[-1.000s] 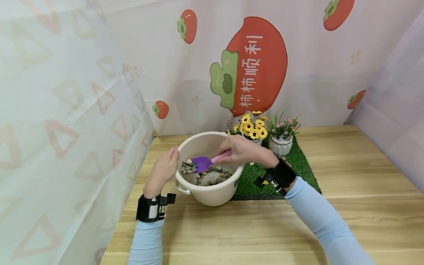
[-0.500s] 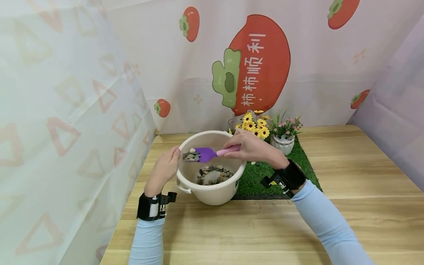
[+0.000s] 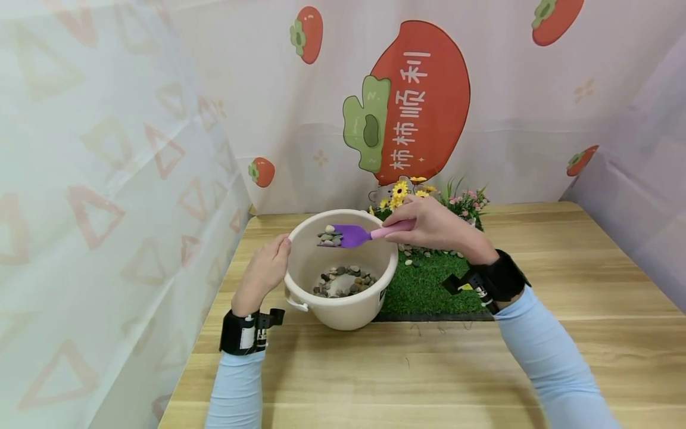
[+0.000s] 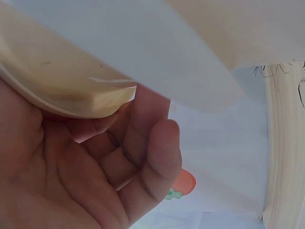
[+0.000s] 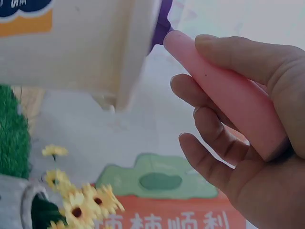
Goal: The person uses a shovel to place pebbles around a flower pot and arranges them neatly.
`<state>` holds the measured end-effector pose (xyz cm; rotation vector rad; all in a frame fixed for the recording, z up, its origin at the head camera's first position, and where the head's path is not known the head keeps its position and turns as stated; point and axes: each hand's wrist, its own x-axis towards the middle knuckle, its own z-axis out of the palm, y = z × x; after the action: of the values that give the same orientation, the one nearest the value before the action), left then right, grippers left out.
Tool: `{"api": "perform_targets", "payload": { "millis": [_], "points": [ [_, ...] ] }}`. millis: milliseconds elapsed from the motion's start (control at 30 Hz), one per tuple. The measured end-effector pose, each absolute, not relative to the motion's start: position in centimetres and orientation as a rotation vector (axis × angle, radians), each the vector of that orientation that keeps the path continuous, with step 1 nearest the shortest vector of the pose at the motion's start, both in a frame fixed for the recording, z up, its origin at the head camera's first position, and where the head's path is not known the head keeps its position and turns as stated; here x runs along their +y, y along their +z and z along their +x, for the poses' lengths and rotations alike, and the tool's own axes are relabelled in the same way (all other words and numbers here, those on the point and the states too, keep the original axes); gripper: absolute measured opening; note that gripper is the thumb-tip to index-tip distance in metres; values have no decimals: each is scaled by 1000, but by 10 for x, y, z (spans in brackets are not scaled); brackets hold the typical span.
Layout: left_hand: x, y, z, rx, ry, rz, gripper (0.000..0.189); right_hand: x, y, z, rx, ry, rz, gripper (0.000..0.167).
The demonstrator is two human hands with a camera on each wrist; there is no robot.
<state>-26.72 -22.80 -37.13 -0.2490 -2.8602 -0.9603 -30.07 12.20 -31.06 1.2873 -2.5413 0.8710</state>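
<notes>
My right hand (image 3: 436, 223) grips the pink handle (image 5: 228, 95) of a small shovel with a purple blade (image 3: 354, 236). Several pebbles (image 3: 330, 237) lie on the blade, which is held level over the mouth of a cream bucket (image 3: 343, 316). At the bucket's left side, my left hand (image 3: 264, 268) grips the rim; in the left wrist view its fingers (image 4: 138, 162) curl beneath that edge. More pebbles (image 3: 354, 283) lie around a pale patch on the bucket's bottom.
Right of the bucket lies a mat of artificial grass (image 3: 429, 292), with loose pebbles (image 3: 409, 262) on it. Yellow flowers (image 3: 399, 190) and a pink-flowered plant (image 3: 467, 205) stand at its back, partly behind my right hand. A printed curtain (image 3: 300, 137) hangs behind the wooden table (image 3: 375, 381).
My right hand has raised the shovel from low inside the bucket and moved it rightward, with pebbles on the blade. My left hand stays on the rim.
</notes>
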Motion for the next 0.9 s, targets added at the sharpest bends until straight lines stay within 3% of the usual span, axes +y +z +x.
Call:
{"api": "perform_targets", "payload": {
  "millis": [700, 900],
  "points": [
    [-228, -372, -268, -2849, -970, -241, 48, 199, -299, -291, -2593, 756, 1054, 12],
    [-229, -372, -269, -2856, -982, -223, 48, 221, -305, -283, -2669, 763, 868, 12]
  ]
}}
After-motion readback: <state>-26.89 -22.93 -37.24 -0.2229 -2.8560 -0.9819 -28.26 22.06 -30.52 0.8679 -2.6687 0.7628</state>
